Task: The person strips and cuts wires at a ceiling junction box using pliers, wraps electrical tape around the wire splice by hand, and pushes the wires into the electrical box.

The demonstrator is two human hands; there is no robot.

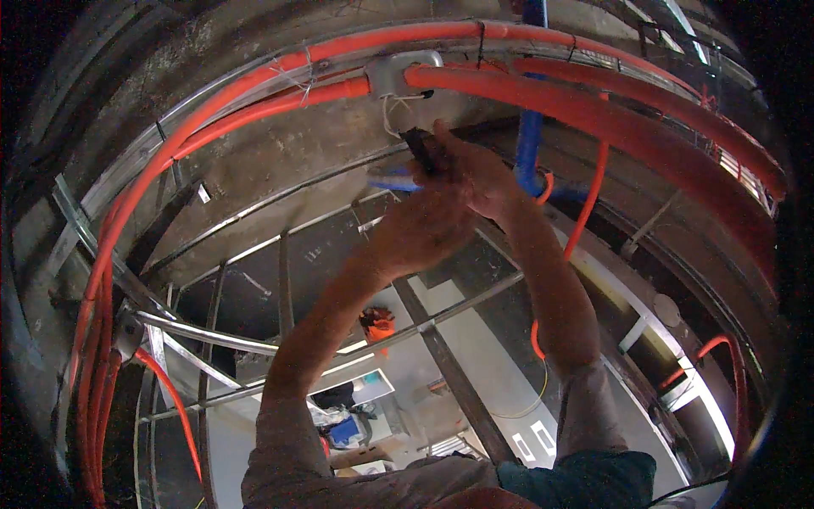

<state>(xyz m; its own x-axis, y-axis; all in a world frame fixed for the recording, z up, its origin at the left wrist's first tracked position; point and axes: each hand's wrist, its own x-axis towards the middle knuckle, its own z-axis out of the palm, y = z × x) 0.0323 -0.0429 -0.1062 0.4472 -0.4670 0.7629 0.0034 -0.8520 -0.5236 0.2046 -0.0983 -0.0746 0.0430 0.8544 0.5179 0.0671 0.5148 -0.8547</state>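
Both my arms reach up, and the hands meet below a grey junction box. My left hand is closed, its fingers mostly hidden behind the other hand. My right hand lies against it, fingers curled and one digit pointing up. A dark, short object sticks out at the fingertips; its kind is not clear in the shadow. Pale wires hang from the box just above it. Beside the left hand a blue piece shows; I cannot tell whether it is held.
Orange conduits curve overhead into the box and down the left side. A blue pipe drops right of my hands. Metal ceiling framing crosses below. Through it show an orange-clad shape and a blue item among stored things.
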